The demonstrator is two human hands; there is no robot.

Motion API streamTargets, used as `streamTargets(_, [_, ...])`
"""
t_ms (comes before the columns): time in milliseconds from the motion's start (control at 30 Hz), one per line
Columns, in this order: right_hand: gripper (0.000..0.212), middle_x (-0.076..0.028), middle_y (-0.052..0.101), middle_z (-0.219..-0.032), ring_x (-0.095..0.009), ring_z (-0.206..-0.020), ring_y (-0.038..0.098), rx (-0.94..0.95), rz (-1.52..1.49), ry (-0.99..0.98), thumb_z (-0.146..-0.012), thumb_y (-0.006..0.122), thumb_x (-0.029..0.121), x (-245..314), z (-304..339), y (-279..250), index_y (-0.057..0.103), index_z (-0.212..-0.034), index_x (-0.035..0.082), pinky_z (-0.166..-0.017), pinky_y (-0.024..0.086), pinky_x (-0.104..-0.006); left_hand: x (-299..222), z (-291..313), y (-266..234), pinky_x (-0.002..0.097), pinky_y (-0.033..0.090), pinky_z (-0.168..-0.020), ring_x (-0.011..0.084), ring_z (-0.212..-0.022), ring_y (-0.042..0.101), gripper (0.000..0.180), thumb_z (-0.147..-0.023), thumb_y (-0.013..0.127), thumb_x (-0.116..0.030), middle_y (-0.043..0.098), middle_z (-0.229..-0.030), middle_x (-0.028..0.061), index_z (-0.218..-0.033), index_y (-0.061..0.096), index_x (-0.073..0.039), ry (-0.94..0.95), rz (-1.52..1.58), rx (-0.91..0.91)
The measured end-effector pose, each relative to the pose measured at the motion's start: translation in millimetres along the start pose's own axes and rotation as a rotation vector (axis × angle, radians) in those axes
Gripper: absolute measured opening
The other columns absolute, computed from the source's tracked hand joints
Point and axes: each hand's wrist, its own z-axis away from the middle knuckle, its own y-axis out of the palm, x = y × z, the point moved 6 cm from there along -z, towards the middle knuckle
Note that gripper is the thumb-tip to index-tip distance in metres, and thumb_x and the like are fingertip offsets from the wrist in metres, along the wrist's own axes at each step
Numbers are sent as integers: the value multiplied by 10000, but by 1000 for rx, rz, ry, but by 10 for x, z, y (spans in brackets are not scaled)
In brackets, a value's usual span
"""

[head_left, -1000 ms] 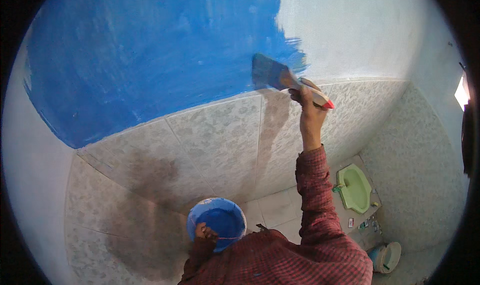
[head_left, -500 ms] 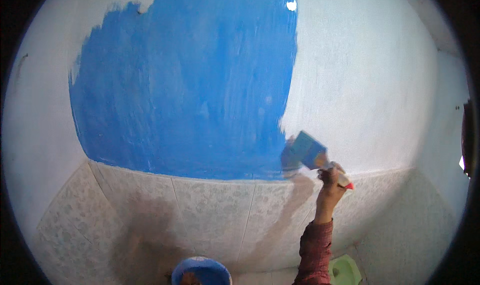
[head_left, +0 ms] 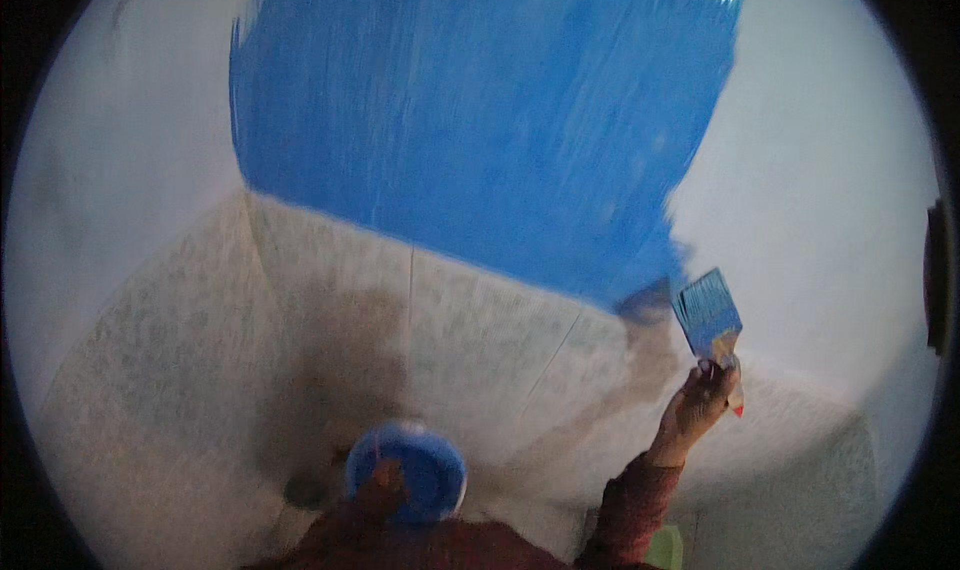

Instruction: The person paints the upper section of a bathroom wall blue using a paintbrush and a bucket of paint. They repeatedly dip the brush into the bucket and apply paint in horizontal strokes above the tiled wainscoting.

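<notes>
A wide flat paintbrush (head_left: 712, 315) with blue-stained bristles pointing up is gripped by its handle in my right hand (head_left: 697, 402). The brush stands off the wall, close to the lower right corner of the blue paint (head_left: 480, 140). Low in the view, my left hand (head_left: 388, 482) holds a round bucket (head_left: 452, 480) of blue paint at its near left side, fingers blurred and dim. The bucket's inside is blue all over, so how full it is cannot be told.
Bare white wall (head_left: 810, 170) lies right of the blue area. Below the paint runs a band of patterned tiles (head_left: 480, 320), bearing shadows of my arms. A light green fixture (head_left: 665, 548) shows at the bottom, partly behind my right sleeve. A dark object (head_left: 937, 275) hangs at the right edge.
The view has tilted down, bringing the bucket and my left hand more into sight. My right hand has drawn the brush away from the paint's edge, its bristles now pointing more upright.
</notes>
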Motion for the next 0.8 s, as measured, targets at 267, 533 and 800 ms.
streamTargets(267, [367,-130,569,-980,-173,-761,589,111,-11,687,-804,610,186,-1010,1048,-165,478,-1076,-22,-586,494,-271,263,-435,189,285,361,-529,110,-437,315,231,-830,510,-257,295,-505,-33,-714,350,-138,-233,442,-141])
streamTargets(533, [273,-92,615,-872,-137,-736,593,575,417,947,-825,603,155,-1475,1735,-277,560,-1014,-37,-668,481,-260,-195,-531,651,285,315,-485,100,-370,247,351,-782,574,-251,251,-437,-45,-547,323,-179,-389,757,-147])
streamTargets(800, [213,-52,647,-790,-95,-714,589,840,539,935,-814,614,152,-2024,2231,-437,612,-942,-17,-646,459,-230,-279,-622,852,277,280,-465,99,-372,244,348,-794,555,-243,248,-440,-45,-530,337,-179,-437,833,-190])
